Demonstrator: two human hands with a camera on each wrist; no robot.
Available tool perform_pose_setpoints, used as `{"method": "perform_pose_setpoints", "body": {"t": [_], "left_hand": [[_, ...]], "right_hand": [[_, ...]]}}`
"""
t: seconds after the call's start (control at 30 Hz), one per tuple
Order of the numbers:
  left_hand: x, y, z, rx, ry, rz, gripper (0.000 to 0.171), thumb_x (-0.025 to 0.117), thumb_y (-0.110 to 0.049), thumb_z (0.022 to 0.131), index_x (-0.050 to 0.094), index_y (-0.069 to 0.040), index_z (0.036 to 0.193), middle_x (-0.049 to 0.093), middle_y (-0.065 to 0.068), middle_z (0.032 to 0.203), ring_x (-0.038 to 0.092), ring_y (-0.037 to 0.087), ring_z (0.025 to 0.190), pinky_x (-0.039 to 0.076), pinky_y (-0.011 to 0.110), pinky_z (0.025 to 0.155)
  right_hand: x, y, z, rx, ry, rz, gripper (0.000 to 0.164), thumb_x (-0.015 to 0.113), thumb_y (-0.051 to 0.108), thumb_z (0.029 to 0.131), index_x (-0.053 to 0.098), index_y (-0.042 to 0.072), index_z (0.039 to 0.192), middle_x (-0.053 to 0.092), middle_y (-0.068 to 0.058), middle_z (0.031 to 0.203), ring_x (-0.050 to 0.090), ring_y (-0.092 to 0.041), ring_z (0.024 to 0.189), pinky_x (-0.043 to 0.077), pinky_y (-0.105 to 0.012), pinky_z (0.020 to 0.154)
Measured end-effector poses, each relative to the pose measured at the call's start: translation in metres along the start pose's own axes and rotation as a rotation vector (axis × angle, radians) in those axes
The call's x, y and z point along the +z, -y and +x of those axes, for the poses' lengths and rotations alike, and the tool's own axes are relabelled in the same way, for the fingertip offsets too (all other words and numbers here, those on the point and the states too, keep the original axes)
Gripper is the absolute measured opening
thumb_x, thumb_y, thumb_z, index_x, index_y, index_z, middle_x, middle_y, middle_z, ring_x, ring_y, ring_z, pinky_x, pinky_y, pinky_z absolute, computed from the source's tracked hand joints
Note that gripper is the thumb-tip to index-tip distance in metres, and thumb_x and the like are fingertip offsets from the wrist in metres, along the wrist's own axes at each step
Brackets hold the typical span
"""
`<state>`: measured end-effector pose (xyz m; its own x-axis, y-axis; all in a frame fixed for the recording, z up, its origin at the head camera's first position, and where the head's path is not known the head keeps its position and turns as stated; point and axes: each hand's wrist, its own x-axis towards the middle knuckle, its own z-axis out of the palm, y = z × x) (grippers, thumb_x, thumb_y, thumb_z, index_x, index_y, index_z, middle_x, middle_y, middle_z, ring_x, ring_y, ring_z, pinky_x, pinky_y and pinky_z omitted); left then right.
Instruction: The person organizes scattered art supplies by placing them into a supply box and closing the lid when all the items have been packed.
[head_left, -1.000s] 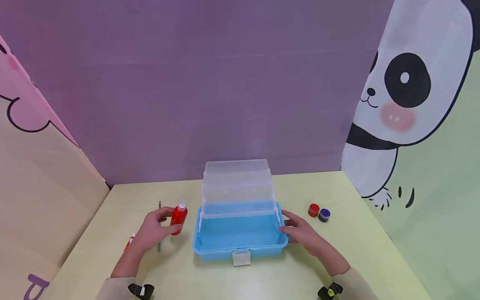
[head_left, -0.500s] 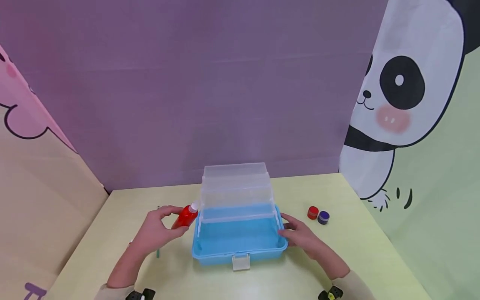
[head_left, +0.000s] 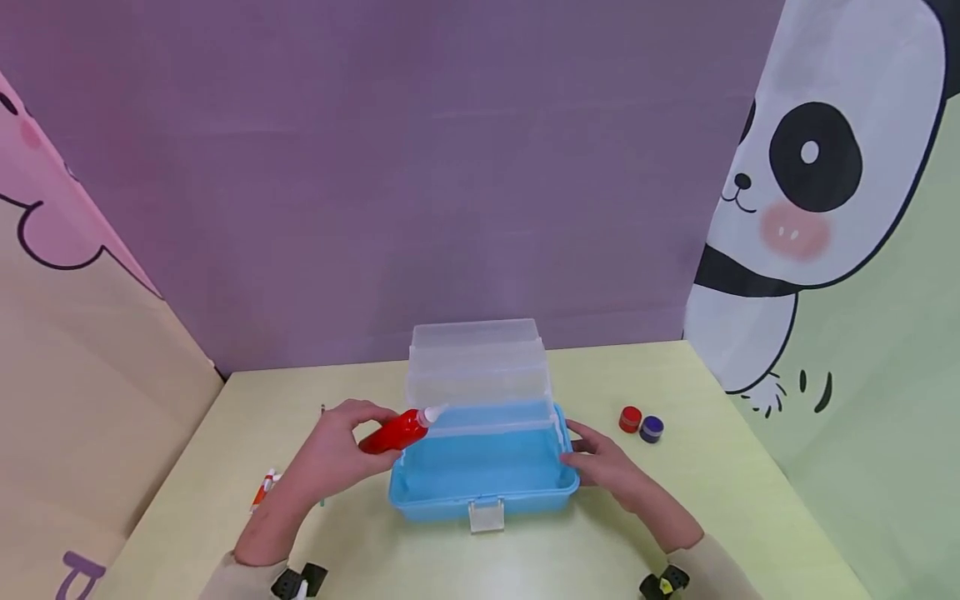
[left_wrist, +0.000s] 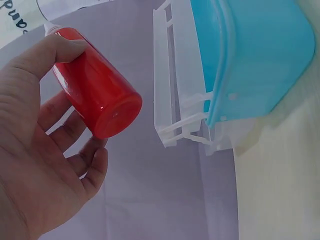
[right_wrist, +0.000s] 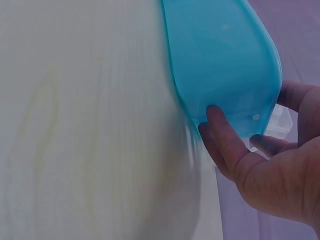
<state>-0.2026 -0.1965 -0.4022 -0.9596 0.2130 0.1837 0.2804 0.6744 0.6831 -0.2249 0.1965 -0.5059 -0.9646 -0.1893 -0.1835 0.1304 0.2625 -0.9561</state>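
My left hand (head_left: 341, 454) grips a red squeeze bottle (head_left: 393, 433) with a white nozzle, tilted over the left rim of a light-blue plastic box (head_left: 431, 510). In the left wrist view, the thumb lies across the bottle's side (left_wrist: 95, 85) and its round base faces the camera. The box stands with its clear folding lid (head_left: 476, 358) raised at the back and a white latch (head_left: 486, 517) hanging in front. At the box's right end, my right hand (head_left: 611, 471) holds the wall, thumb at the rim; its fingers touch the outside (right_wrist: 225, 140) in the right wrist view.
Two small jars, one red-lidded (head_left: 630, 419) and one blue-lidded (head_left: 652, 429), stand to the right of the box. An orange-and-white pen-like item (head_left: 264, 489) lies left of my left forearm. A thin green stick (head_left: 322, 502) is mostly hidden behind my left hand.
The red bottle has moved right with my left hand, from beside the box to over its left edge, tipping from nearly upright toward horizontal. My right hand keeps its place on the box.
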Motion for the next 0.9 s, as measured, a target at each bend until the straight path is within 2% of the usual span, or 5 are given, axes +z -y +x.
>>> {"method": "perform_pose_setpoints", "body": {"t": [0.13, 0.27, 0.4, 0.67, 0.9], "left_hand": [[0.003, -0.006, 0.005, 0.030, 0.011, 0.023, 0.051, 0.089, -0.018, 0.066, 0.070, -0.015, 0.113, 0.060, 0.003, 0.114, 0.054, 0.029, 0.104, 0.058, 0.038, 0.067], [0.009, -0.013, 0.010, 0.026, 0.016, 0.042, 0.054, 0.089, -0.018, 0.064, 0.067, -0.016, 0.114, 0.060, 0.001, 0.111, 0.054, 0.026, 0.101, 0.057, 0.035, 0.065], [0.013, -0.021, 0.013, 0.009, 0.014, 0.099, 0.053, 0.090, -0.020, 0.061, 0.065, -0.019, 0.107, 0.059, 0.000, 0.106, 0.054, 0.024, 0.095, 0.056, 0.032, 0.062], [0.024, -0.028, 0.018, 0.095, -0.009, 0.158, 0.053, 0.093, -0.021, 0.055, 0.070, -0.021, 0.102, 0.060, -0.004, 0.103, 0.054, 0.022, 0.097, 0.055, 0.032, 0.062], [0.038, -0.027, 0.025, 0.125, -0.010, 0.164, 0.051, 0.094, -0.022, 0.054, 0.072, -0.024, 0.099, 0.061, -0.007, 0.101, 0.053, 0.021, 0.098, 0.055, 0.030, 0.062]], "right_hand": [[-0.001, 0.001, 0.001, 0.006, -0.003, 0.005, 0.067, 0.069, 0.018, 0.090, 0.038, 0.013, 0.149, 0.054, -0.018, 0.126, 0.062, -0.030, 0.102, 0.057, -0.044, 0.076], [-0.001, 0.001, 0.001, 0.006, -0.003, 0.008, 0.067, 0.069, 0.018, 0.090, 0.038, 0.012, 0.149, 0.054, -0.019, 0.127, 0.062, -0.031, 0.103, 0.057, -0.044, 0.076], [-0.001, 0.001, 0.001, -0.001, 0.005, 0.015, 0.069, 0.070, 0.020, 0.090, 0.037, 0.011, 0.150, 0.054, -0.019, 0.126, 0.062, -0.031, 0.102, 0.057, -0.044, 0.077], [-0.001, -0.001, 0.000, -0.003, 0.013, 0.016, 0.069, 0.070, 0.021, 0.090, 0.037, 0.010, 0.150, 0.054, -0.019, 0.125, 0.063, -0.030, 0.102, 0.057, -0.044, 0.078], [0.000, -0.001, 0.003, 0.017, 0.008, 0.018, 0.069, 0.070, 0.020, 0.089, 0.038, 0.011, 0.149, 0.054, -0.019, 0.125, 0.063, -0.029, 0.100, 0.057, -0.044, 0.077]]}}
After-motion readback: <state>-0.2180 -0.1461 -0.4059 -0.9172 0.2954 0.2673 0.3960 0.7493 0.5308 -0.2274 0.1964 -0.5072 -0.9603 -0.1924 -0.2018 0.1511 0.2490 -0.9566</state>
